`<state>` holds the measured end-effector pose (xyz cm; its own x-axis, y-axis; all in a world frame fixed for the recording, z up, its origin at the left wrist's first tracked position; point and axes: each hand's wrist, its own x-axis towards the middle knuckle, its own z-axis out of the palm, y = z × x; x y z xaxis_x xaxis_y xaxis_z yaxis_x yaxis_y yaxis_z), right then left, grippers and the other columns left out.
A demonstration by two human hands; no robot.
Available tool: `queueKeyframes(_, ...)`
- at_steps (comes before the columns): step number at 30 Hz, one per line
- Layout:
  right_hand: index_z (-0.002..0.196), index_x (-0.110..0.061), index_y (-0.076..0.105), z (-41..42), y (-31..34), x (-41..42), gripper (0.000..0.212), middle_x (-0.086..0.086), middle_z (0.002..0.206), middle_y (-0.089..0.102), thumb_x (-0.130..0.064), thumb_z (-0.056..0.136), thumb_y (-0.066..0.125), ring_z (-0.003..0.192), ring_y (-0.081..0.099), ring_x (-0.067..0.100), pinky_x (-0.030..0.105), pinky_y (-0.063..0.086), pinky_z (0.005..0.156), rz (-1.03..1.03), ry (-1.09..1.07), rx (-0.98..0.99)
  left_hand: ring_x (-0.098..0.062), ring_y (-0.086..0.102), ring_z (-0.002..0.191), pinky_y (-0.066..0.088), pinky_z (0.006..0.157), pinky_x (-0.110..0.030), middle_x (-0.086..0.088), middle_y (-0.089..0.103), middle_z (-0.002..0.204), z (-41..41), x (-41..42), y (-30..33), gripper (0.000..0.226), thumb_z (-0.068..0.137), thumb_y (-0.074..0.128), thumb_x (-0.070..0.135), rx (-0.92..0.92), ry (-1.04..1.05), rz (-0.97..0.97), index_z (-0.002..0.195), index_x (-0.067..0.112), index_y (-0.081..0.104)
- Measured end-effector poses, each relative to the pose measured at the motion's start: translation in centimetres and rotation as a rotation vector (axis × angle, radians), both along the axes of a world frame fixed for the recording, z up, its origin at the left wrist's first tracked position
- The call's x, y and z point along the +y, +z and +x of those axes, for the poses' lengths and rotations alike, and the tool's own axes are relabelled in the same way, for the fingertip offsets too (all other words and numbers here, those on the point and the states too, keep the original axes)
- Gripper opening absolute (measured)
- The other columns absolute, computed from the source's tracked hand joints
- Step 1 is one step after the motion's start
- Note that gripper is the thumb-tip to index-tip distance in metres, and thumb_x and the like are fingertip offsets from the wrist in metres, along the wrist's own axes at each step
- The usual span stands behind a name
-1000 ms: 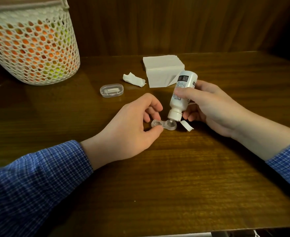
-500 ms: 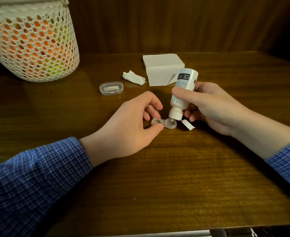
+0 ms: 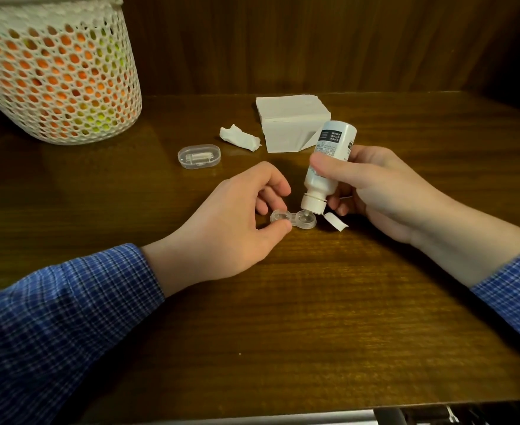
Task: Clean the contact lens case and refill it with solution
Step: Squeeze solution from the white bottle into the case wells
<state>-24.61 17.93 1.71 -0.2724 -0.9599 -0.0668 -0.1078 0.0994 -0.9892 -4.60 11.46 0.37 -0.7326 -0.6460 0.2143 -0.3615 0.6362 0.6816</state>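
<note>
Now the contact lens case [image 3: 293, 219] lies long axis left-right; left hand [image 3: 237, 222] pinches its left well, right hand [image 3: 384, 191] grips the inverted solution bottle [image 3: 326, 167], nozzle over the right well.

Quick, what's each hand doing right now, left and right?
Left hand: pinching the left end of the contact lens case, steadying it on the table.
Right hand: gripping the upturned solution bottle, nozzle over the case's right well.

one bottle [image 3: 329, 162], two cases [image 3: 294, 219] [image 3: 199, 156], one basket [image 3: 53, 78]
</note>
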Motion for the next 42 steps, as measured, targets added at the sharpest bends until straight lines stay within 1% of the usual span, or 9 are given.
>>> queueKeyframes(6,0.114,-0.024,0.068,-0.07,-0.02,0.06,0.028,-0.007,0.079,0.077,-0.039,0.091,0.073,0.059,0.059,0.007,0.018,0.048,0.050,0.002,-0.001,0.000,-0.002,0.063,0.094,0.053,0.083,-0.016,0.012,0.068,0.101,0.00,0.02,0.05,0.039,0.088,0.078,0.015,-0.001,-0.007,-0.002,0.121,0.023,0.060)
queueKeyframes(10,0.121,-0.023,0.067,0.01,0.09,0.08,0.034,-0.009,0.081,0.078,-0.039,0.091,0.073,0.059,0.060,0.007,0.018,0.048,0.050,0.012,-0.009,-0.008,-0.002,0.063,0.094,0.053,0.083,-0.017,0.012,0.068,0.101,0.01,-0.02,0.03,0.039,0.088,0.078,0.015,-0.001,-0.012,-0.006,0.122,0.022,0.060)
queueKeyframes(14,0.115,-0.025,0.068,0.06,0.15,0.19,0.028,-0.007,0.081,0.078,-0.038,0.091,0.072,0.059,0.059,0.007,0.018,0.048,0.050,0.005,-0.004,-0.016,0.000,0.062,0.095,0.051,0.081,-0.012,0.013,0.068,0.099,0.07,-0.05,0.02,0.038,0.088,0.078,0.016,0.004,-0.017,-0.012,0.121,0.022,0.061)
queueKeyframes(18,0.114,-0.026,0.068,0.09,0.17,0.22,0.026,-0.007,0.081,0.078,-0.038,0.092,0.072,0.059,0.059,0.007,0.018,0.048,0.050,0.006,-0.003,-0.012,-0.001,0.063,0.095,0.053,0.082,-0.014,0.013,0.068,0.101,0.08,-0.06,-0.01,0.038,0.088,0.078,0.015,0.007,-0.019,-0.011,0.121,0.023,0.061)
queueKeyframes(26,0.112,-0.025,0.069,0.05,0.19,0.24,0.025,-0.005,0.084,0.078,-0.038,0.091,0.073,0.061,0.060,0.007,0.019,0.049,0.052,0.008,-0.004,-0.013,0.001,0.062,0.095,0.051,0.081,-0.012,0.013,0.068,0.100,0.06,0.02,0.09,0.038,0.088,0.078,0.015,0.004,-0.021,-0.016,0.121,0.022,0.060)
queueKeyframes(30,0.110,-0.025,0.070,0.13,0.28,0.30,0.022,-0.006,0.082,0.078,-0.037,0.091,0.073,0.060,0.060,0.007,0.018,0.048,0.050,0.010,-0.009,-0.015,-0.001,0.062,0.094,0.052,0.081,-0.015,0.012,0.068,0.101,0.06,0.07,0.13,0.038,0.088,0.078,0.015,0.003,-0.019,-0.014,0.121,0.021,0.061)
queueKeyframes(33,0.108,-0.024,0.070,0.21,0.31,0.33,0.020,-0.006,0.079,0.076,-0.036,0.092,0.072,0.059,0.059,0.007,0.018,0.048,0.050,0.007,-0.005,-0.014,0.000,0.061,0.095,0.051,0.080,-0.012,0.012,0.068,0.100,0.10,0.11,0.20,0.037,0.089,0.077,0.015,-0.001,-0.016,-0.008,0.121,0.022,0.061)
queueKeyframes(38,0.110,-0.024,0.069,0.17,0.40,0.35,0.022,-0.007,0.078,0.076,-0.036,0.092,0.072,0.058,0.059,0.006,0.017,0.048,0.049,0.011,-0.006,-0.020,-0.001,0.062,0.094,0.051,0.080,-0.013,0.011,0.067,0.101,0.06,0.17,0.24,0.038,0.089,0.077,0.015,-0.006,-0.015,-0.002,0.122,0.022,0.060)
queueKeyframes(42,0.112,-0.020,0.069,0.26,0.25,0.25,0.025,-0.006,0.077,0.075,-0.036,0.093,0.072,0.056,0.058,0.006,0.018,0.047,0.048,0.002,-0.043,-0.027,-0.004,0.063,0.093,0.054,0.081,-0.017,0.011,0.067,0.100,0.09,0.17,0.25,0.038,0.089,0.078,0.015,-0.006,-0.010,-0.005,0.122,0.022,0.060)
